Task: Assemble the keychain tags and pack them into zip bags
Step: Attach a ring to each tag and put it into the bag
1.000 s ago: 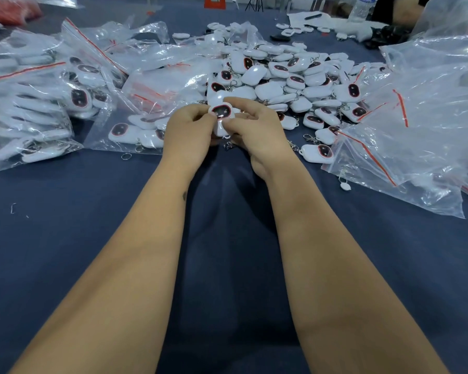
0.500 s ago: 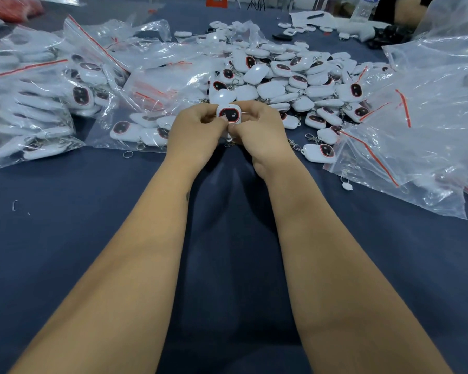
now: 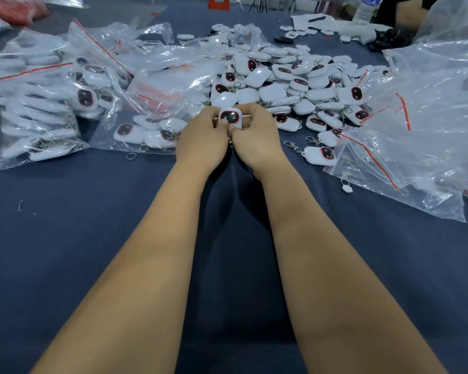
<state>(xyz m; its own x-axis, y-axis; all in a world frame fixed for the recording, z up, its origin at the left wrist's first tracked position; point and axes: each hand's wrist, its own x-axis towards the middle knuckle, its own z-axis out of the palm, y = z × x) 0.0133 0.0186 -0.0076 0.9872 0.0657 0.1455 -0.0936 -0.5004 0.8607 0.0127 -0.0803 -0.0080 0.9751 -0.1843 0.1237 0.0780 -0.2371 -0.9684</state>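
Observation:
Both of my hands hold one white keychain tag (image 3: 230,117) with a dark red-rimmed window facing me, just above the blue cloth. My left hand (image 3: 201,141) grips its left side, thumb on the front face. My right hand (image 3: 257,139) pinches its right side. A metal ring or clip hangs below the tag, mostly hidden between my hands. Behind them lies a big heap of loose white tags (image 3: 289,79). Zip bags filled with tags (image 3: 46,103) lie at the left.
A pile of clear zip bags with red strips (image 3: 422,125) covers the right side. A loose tag with a clasp (image 3: 319,155) lies right of my hands. A split ring (image 3: 130,156) and a small white piece (image 3: 347,188) lie on the blue cloth (image 3: 65,225). Another person's arm (image 3: 408,9) shows at the far right.
The tag has turned between my fingers so that its dark window faces me squarely; both hands have kept their hold and stayed in about the same place.

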